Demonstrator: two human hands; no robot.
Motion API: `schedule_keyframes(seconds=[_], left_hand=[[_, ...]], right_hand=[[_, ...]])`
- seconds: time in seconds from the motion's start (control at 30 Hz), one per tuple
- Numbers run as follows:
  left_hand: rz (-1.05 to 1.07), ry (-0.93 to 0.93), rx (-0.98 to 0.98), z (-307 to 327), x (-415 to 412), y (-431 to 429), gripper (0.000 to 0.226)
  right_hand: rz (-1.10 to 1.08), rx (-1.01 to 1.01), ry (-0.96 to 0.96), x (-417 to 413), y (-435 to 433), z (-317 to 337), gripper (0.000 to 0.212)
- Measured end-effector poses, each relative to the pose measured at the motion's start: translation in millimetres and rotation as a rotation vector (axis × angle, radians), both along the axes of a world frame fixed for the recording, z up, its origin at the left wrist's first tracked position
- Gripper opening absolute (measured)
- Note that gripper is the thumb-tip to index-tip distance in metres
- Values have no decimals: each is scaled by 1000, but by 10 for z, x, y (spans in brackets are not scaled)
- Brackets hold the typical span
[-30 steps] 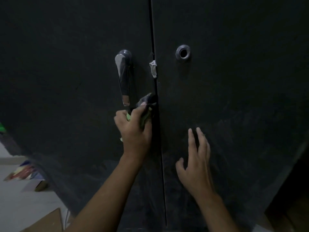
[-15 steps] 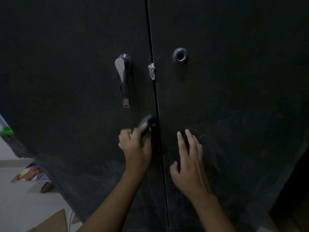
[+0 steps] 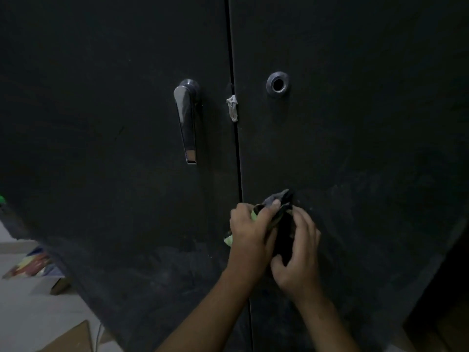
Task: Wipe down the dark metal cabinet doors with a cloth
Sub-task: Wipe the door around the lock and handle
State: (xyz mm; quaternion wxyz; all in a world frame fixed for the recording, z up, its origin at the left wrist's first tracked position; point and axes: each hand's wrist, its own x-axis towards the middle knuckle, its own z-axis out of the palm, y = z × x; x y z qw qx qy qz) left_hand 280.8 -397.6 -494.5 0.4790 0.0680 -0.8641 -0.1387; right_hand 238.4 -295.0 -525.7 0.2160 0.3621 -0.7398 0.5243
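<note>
Two dark metal cabinet doors fill the view: the left door (image 3: 106, 148) and the right door (image 3: 368, 135), split by a vertical seam. My left hand (image 3: 251, 237) grips a dark cloth (image 3: 278, 199) with a green edge, just right of the seam on the right door. My right hand (image 3: 299, 252) meets it from the right, fingers curled round the cloth's dark lower part. The lower door surfaces look dusty and smeared.
A chrome lever handle (image 3: 187, 123) hangs on the left door. A round lock hole (image 3: 278, 85) sits on the right door. A scrap of pale tape (image 3: 232, 107) sticks at the seam. Cardboard (image 3: 68, 339) and colourful packets (image 3: 33, 265) lie on the floor at left.
My left hand moved down and right across the seam with the cloth. My right hand left the door surface and took hold of the cloth.
</note>
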Motion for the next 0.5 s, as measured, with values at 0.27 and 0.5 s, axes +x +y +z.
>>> schedule_keyframes(seconds=[0.27,0.5], left_hand=[[-210,-202,385,380,155,290,33],[-178,-323,120,552,342,111,56]], right_hand=[[196,14,-5,41,1,-60,107],[-277,121,421,-354,36,-57,82]])
